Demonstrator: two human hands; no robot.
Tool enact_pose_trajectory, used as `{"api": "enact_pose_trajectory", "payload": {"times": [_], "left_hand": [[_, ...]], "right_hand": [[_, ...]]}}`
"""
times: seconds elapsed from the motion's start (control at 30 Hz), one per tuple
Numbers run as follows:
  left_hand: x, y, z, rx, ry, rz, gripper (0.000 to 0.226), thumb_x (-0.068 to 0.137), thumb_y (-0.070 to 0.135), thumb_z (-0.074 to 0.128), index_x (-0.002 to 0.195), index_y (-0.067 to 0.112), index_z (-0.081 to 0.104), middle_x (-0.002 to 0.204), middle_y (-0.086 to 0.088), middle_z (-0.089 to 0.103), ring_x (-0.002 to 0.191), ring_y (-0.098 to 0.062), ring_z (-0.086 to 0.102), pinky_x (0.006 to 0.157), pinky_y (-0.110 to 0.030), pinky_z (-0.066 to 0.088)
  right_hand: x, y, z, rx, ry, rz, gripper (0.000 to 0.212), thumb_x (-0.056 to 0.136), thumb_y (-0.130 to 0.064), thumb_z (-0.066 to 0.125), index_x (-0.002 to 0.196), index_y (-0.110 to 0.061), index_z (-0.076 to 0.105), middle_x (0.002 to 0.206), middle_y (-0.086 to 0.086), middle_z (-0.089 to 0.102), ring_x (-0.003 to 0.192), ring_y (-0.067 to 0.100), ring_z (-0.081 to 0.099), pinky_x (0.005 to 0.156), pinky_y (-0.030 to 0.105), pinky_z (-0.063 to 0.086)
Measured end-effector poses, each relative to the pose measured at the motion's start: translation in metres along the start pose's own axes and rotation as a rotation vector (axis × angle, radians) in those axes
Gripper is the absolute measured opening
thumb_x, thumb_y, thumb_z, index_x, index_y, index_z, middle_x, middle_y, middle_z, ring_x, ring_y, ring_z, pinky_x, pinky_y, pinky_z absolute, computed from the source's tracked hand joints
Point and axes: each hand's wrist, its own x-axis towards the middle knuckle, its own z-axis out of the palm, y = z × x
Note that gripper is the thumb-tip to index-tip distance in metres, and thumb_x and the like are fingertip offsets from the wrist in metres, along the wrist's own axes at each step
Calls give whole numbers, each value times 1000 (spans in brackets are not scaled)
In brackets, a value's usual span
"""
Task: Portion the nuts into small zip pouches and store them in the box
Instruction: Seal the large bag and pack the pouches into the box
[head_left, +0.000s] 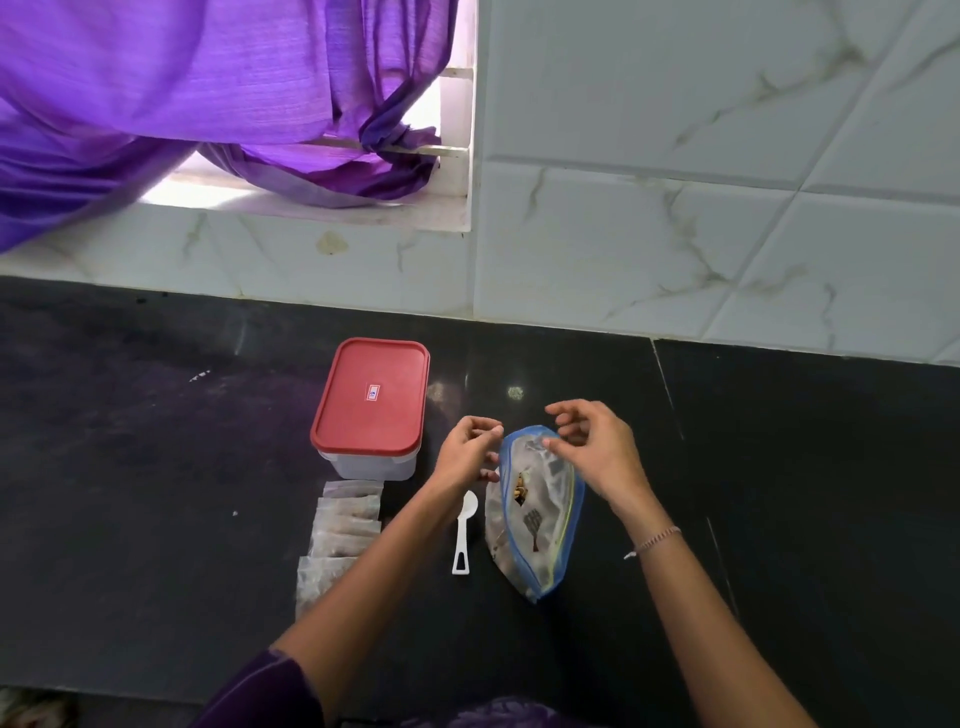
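A black counter (156, 467) is carrying everything: a box (371, 400) with its red lid on is standing at ten o'clock from the bag (540, 519), which is lying open-mouthed in the middle. Pouches (343, 525) are lying overlapped at nine o'clock from the bag, below the box. The left hand (467, 447) and right hand (597, 447) are pinching the bag's far rim with curled fingers, a scoop (464, 530) is lying just left of the bag, and nuts (519, 491) are showing inside it.

Black stone counter (156, 415), marbled wall tiles (701, 156), purple-curtained window (208, 78)
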Motion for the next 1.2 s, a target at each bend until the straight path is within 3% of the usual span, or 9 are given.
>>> {"api": "enact_pose_trajectory", "payload": {"times": [0.1,0.23,0.37,0.57,0.7,0.83,0.93,1.03,1.2], "left_hand": [[-11,-4,-5,13,69,24,10,99,18,53,92,13,56,90,-9,58,70,-14,58,52,-22,51],[-31,-14,-6,107,159,-22,21,99,22,51,91,7,61,74,-4,59,61,-13,55,51,-24,50],[-50,-16,1,-1,110,-182,26,99,9,41,83,3,61,65,-6,54,49,-14,51,43,-24,46],[-60,-9,4,-179,-6,-212,22,90,-8,40,85,3,59,67,-9,54,45,-9,55,45,-22,52],[-63,-17,-2,-161,-89,-157,12,91,-1,57,88,11,57,76,-4,63,61,-10,61,57,-27,56],[-62,-22,-3,-23,-24,-54,13,88,2,66,87,9,55,75,-4,60,54,-6,61,58,-29,58],[-65,-23,4,190,162,169,22,80,2,69,78,14,51,70,2,55,57,-7,54,55,-28,55],[-67,-25,7,465,343,403,24,74,11,69,74,17,45,60,8,49,54,-6,42,55,-22,43],[-70,-20,8,180,225,129,21,88,27,67,90,17,49,77,-3,59,59,-15,61,61,-41,59]], "right_hand": [[-16,11,-10,29,77,84,41,80,-27,75,117,-18,61,107,-2,56,93,7,56,71,11,43],[-38,31,-8,-123,-105,340,53,81,-58,61,114,-17,51,99,0,61,86,12,61,65,23,48],[-52,35,1,112,-242,517,41,81,-50,66,97,-14,57,81,5,66,66,12,61,60,23,52],[-58,40,14,434,-40,460,33,87,-34,66,87,-2,66,59,3,57,53,10,51,52,22,45],[-62,34,14,626,-55,476,18,85,-28,69,86,-10,68,68,-2,63,61,8,55,57,20,43],[-70,26,15,467,-138,358,23,77,-18,77,97,-19,63,89,0,70,82,13,68,57,20,51],[-72,25,23,184,-25,182,22,79,-12,74,94,-23,61,81,0,65,71,14,65,57,29,54],[-73,19,31,-156,134,-4,19,87,-10,62,102,-21,61,85,-5,51,66,6,52,57,20,45],[-71,22,33,149,38,148,17,91,-22,61,108,-22,58,80,0,55,64,9,57,64,28,51]]}}
